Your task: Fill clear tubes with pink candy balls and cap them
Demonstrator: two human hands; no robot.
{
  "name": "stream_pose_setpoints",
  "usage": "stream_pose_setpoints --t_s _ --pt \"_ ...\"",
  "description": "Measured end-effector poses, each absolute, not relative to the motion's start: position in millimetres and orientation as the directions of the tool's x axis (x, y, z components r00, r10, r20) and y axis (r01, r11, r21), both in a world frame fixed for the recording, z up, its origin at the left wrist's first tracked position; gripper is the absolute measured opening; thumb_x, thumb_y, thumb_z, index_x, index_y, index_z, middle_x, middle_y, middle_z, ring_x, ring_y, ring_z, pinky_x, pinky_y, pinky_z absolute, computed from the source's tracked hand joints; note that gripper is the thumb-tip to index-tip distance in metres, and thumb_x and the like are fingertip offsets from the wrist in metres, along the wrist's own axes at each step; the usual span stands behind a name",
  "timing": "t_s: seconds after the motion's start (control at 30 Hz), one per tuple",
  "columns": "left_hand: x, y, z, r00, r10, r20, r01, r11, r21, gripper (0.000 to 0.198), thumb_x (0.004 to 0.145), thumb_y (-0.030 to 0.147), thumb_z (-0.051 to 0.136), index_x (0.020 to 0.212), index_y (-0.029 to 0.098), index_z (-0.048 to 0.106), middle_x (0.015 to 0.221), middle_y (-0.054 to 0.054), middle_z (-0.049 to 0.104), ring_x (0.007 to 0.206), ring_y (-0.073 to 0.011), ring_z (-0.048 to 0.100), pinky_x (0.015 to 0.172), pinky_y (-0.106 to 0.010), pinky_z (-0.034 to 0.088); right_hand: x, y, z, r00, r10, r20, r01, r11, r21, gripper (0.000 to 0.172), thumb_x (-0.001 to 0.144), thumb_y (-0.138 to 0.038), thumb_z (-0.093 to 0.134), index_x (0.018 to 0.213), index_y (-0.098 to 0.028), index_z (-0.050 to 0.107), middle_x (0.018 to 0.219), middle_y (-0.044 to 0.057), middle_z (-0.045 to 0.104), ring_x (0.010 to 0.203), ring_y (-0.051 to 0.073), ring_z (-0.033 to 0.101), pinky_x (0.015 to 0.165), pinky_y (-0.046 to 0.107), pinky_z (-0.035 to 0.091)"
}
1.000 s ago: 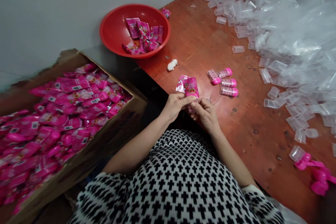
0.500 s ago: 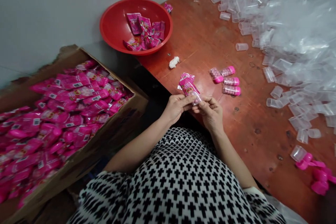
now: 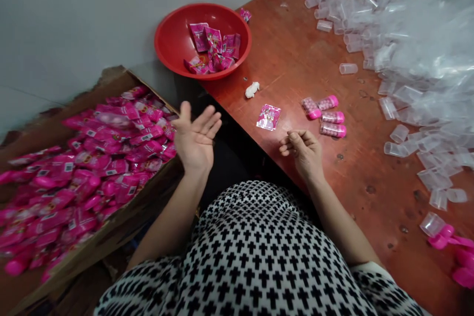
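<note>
My left hand [image 3: 198, 140], palm up with its fingers spread, hangs beside the right rim of a cardboard box [image 3: 148, 185] and holds nothing. Inside the box lie many pink sealed packets [image 3: 94, 160]. My right hand [image 3: 303, 153] is above the table's near edge, thumb resting against its curled fingers, with nothing visible in them. Just beyond it lie small flat pink sachets [image 3: 268, 117], stacked loosely. To its right rest several clear tubes of pink candy balls [image 3: 332, 117] with pink caps.
A red bowl [image 3: 166, 57] with several pink sachets stands at the table's far left corner. A white lump [image 3: 252, 90] lies near it. Clear empty tubes [image 3: 411, 94] are heaped across the right of the reddish table [image 3: 355, 217]. Pink caps [image 3: 442, 237] lie at the lower right.
The pink packet that both hands held has left them. My left hand has moved left to the box and spread its fingers; my right hand stays near the table edge. The view has shifted slightly.
</note>
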State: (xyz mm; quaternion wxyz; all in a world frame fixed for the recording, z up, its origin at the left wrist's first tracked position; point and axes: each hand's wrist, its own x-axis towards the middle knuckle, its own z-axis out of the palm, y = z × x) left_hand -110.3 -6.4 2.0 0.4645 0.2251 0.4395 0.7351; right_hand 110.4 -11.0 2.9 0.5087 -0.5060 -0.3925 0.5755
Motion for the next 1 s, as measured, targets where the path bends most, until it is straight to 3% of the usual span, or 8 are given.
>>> stream_pose_setpoints --t_s 0.1,0.17,0.33,0.57,0.67,0.73,0.87,1.0 --pt "-91 16 -21 -0.278 0.958 0.073 0.028 -0.068 0.997 0.054 0.071 0.05 0.071 0.118 0.023 0.062 0.121 -0.008 0.065 0.119 -0.0242 0.056 0.106 -0.042 0.038 114 -9 2 0.009 0.978 -0.208 -0.118 -0.206 -0.971 0.025 0.079 -0.041 0.067 0.082 -0.018 0.059 0.071 -0.001 0.068 0.054 0.009 0.063 0.05 0.02 0.053" --pt "-72 32 -35 -0.09 0.982 0.169 0.346 -0.128 0.93 0.045 0.073 0.042 0.071 0.113 0.023 0.066 0.134 -0.008 0.056 0.133 -0.0267 0.042 0.114 -0.046 0.025 113 -9 3 -0.021 0.976 -0.219 -0.079 -0.22 -0.972 0.025 0.079 -0.042 0.066 0.081 -0.018 0.059 0.071 -0.001 0.067 0.054 0.009 0.063 0.051 0.021 0.053" --pt "-42 54 -50 0.046 0.972 0.231 0.586 -0.214 0.782 0.028 0.08 0.031 0.065 0.108 0.025 0.069 0.134 -0.006 0.055 0.137 -0.0299 0.034 0.116 -0.053 0.008 115 -4 4 -0.075 0.973 -0.218 -0.011 -0.22 -0.976 0.026 0.079 -0.043 0.066 0.079 -0.018 0.06 0.069 -0.001 0.067 0.054 0.009 0.062 0.052 0.021 0.052" --pt "-38 53 -57 -0.065 0.958 0.28 0.521 -0.207 0.828 0.02 0.085 0.031 0.059 0.1 0.028 0.072 0.127 -0.003 0.062 0.133 -0.0262 0.041 0.115 -0.056 0.007 114 24 -6 -0.004 0.989 -0.147 0.053 -0.147 -0.988 0.029 0.075 -0.044 0.068 0.088 -0.02 0.059 0.084 0.001 0.067 0.069 0.011 0.062 0.06 0.023 0.052" --pt "-36 44 -50 -0.066 0.952 0.3 0.45 -0.241 0.86 0.021 0.085 0.029 0.059 0.101 0.027 0.071 0.129 -0.004 0.06 0.134 -0.0241 0.04 0.115 -0.053 0.014 107 39 -10 0.038 0.993 -0.115 -0.025 -0.114 -0.993 0.041 0.068 -0.04 0.075 0.1 -0.023 0.055 0.097 0.001 0.066 0.08 0.012 0.063 0.063 0.022 0.051" --pt "-36 34 -42 -0.047 0.957 0.286 0.362 -0.251 0.898 0.023 0.083 0.029 0.061 0.105 0.027 0.07 0.13 -0.004 0.059 0.134 -0.0231 0.04 0.115 -0.049 0.02 103 46 -9 0.011 0.991 -0.133 -0.103 -0.132 -0.986 0.044 0.068 -0.037 0.076 0.102 -0.023 0.053 0.088 -0.001 0.067 0.071 0.011 0.062 0.059 0.022 0.05" --pt "-43 19 -27 -0.066 0.997 -0.036 -0.059 0.032 0.998 0.042 0.077 0.043 0.067 0.113 0.022 0.066 0.116 -0.009 0.067 0.107 -0.023 0.062 0.096 -0.041 0.048 97 46 -5 -0.021 0.992 -0.128 -0.16 -0.13 -0.979 0.04 0.067 -0.032 0.076 0.099 -0.022 0.054 0.076 -0.004 0.066 0.06 0.009 0.059 0.057 0.021 0.049" --pt "-51 15 -23 0.175 0.913 -0.369 -0.364 0.408 0.837 0.042 0.065 0.047 0.075 0.086 0.011 0.072 0.08 -0.008 0.071 0.071 -0.0166 0.068 0.068 -0.031 0.058 100 41 -4 -0.206 0.971 -0.124 0.002 -0.126 -0.992 0.038 0.068 -0.036 0.075 0.097 -0.021 0.057 0.07 -0.005 0.066 0.06 0.011 0.059 0.056 0.023 0.048"
